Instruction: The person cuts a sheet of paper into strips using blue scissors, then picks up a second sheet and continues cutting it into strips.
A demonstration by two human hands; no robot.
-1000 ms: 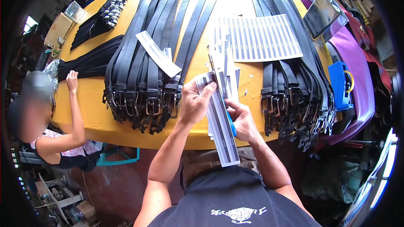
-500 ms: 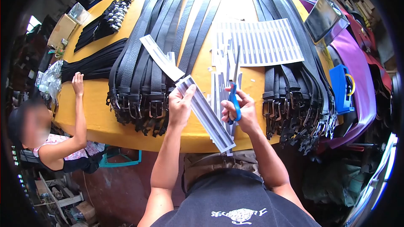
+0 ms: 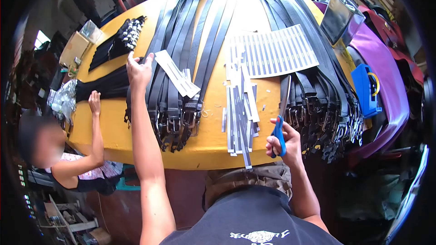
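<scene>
My left hand (image 3: 140, 73) reaches out over the left side of the table, thumb and index finger apart, with nothing seen between them. Black belts (image 3: 175, 50) with metal buckles lie beside and beneath it. Just right of that hand, striped white-and-grey paper pieces (image 3: 175, 72) rest on the belts. In my right hand (image 3: 288, 143) are blue-handled scissors (image 3: 280, 136), their blades pointing away from me toward the right belt pile (image 3: 313, 100). Between my arms, cut paper strips (image 3: 239, 118) are heaped at the table's near edge, below a larger striped sheet (image 3: 274, 52).
The table (image 3: 204, 156) has a yellow cover. At left, a co-worker's hand (image 3: 94, 103) touches black straps (image 3: 102, 88) near a clear plastic bag (image 3: 63, 100). A blue box (image 3: 365, 90) and a shiny metal tin (image 3: 340, 20) stand at right.
My left hand has moved up and left, and the striped piece it held is out of it. My right hand has drawn right and toward me with the scissors.
</scene>
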